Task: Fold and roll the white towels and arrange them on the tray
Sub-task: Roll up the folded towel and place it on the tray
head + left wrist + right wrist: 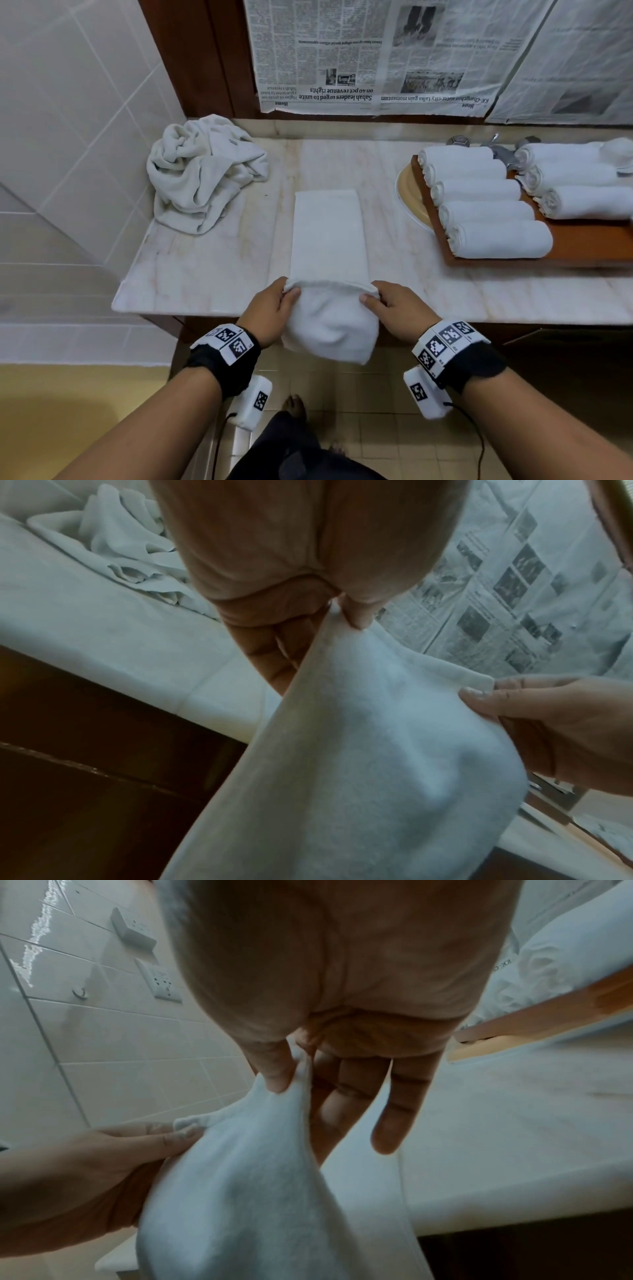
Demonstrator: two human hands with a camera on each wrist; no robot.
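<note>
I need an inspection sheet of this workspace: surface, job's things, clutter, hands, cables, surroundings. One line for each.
Surface: marble counter, faintly stained.
Job's things: folded towel lies flat, near end hanging over the edge; eight rolled towels on the wooden tray; crumpled towel pile at back left.
Clutter: tap fittings behind the tray.
Hands: left hand and right hand each pinch a near corner of the folded towel.
Cables: black wrist-camera cables.
Surroundings: newspaper on the wall, white tiles.

Your marble counter [212, 274] carried, at your far left, a crumpled heap of towels [202, 174]; at centre, a folded white towel [327, 236] lying flat, its near end off the edge; at your right, a wooden tray [582, 240] resting partly over a cream basin [411, 198].
</note>
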